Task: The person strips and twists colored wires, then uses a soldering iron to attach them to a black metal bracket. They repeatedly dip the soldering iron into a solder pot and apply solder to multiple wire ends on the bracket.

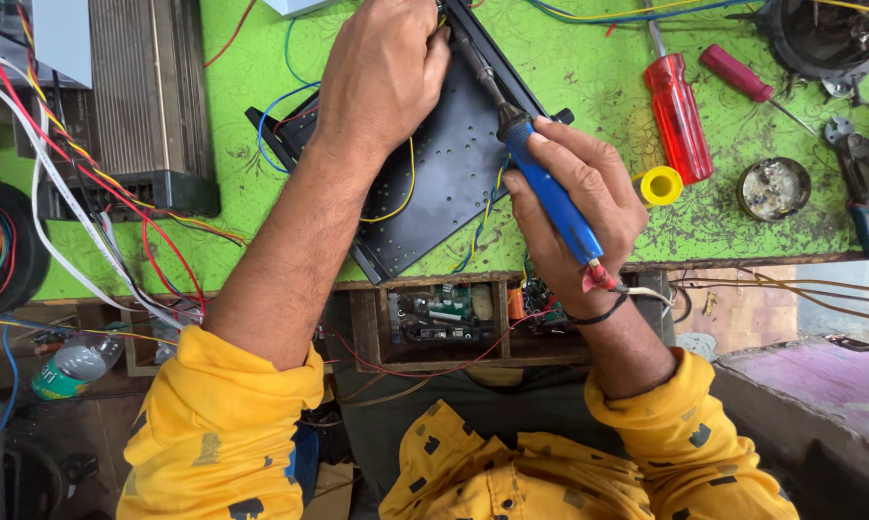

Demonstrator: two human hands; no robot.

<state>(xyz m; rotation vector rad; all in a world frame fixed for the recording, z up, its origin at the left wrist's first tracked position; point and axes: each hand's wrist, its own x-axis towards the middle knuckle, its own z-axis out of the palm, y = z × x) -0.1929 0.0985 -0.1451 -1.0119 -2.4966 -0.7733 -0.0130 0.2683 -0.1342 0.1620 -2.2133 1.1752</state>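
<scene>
Head view: I see the right hand (574,197) wrapped around a blue-handled soldering iron (540,178), its long axis running from lower right to upper left, tip toward the far edge of a black perforated metal plate (434,183) on the green counter (589,67). The left hand (381,72) presses on the plate's top, fingers curled; what they pinch I cannot tell. Right of the iron: a yellow tape roll (661,185), a red screwdriver (678,116), and a round open tin (774,189) of greyish residue

A blue-handled soldering iron (540,178) slants, tip far, over a black perforated metal panel (434,173) lying tilted on green.
</scene>
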